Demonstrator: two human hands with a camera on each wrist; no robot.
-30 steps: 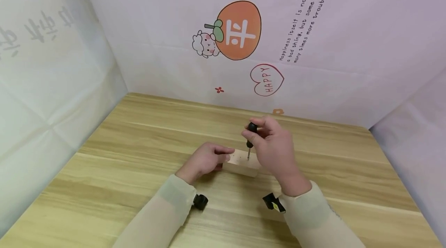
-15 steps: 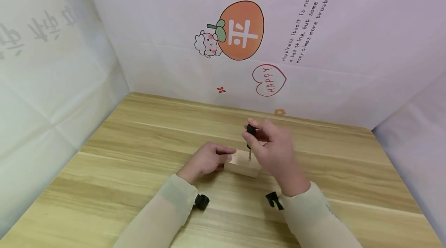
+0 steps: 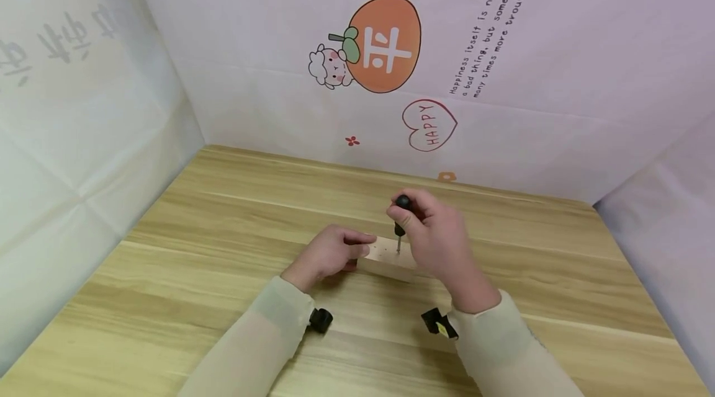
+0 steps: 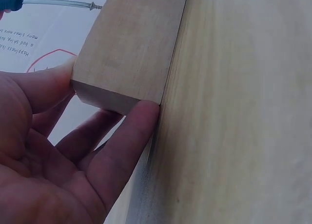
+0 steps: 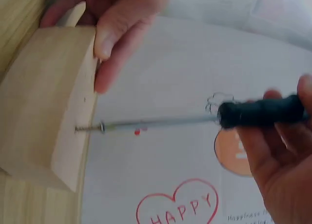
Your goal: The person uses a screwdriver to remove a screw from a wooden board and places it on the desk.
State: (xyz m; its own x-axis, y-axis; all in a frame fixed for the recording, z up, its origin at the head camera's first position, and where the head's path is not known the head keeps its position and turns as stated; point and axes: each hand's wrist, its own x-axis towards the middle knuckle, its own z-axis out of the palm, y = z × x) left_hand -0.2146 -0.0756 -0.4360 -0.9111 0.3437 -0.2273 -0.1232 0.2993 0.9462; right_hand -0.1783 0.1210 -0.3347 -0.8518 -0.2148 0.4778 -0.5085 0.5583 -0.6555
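A pale wooden block [image 3: 385, 268] lies on the table, with small dark marks along its top face. My left hand [image 3: 328, 253] holds its left end, thumb on top and other fingers around the end. In the left wrist view, one fingertip [image 4: 146, 112] presses the block's lower corner. My right hand [image 3: 441, 239] grips the dark handle of a screwdriver [image 3: 401, 216], which stands nearly upright over the block. In the right wrist view its tip meets the head of a screw [image 5: 90, 128]. The screw's point is in the block face, and part of its thread shows outside.
The wood-grain table [image 3: 223, 223] runs back to a printed white wall sheet [image 3: 268, 105]; another sheet [image 3: 72, 136] hangs at the left. Black wrist cameras sit on both cuffs, the left camera [image 3: 321, 321] and the right camera [image 3: 438, 322] low over the table.
My right hand's fingers have shifted around the screwdriver handle, and its wrist has turned slightly back and forth. The left hand and the block stay in place; the head view has moved slightly.
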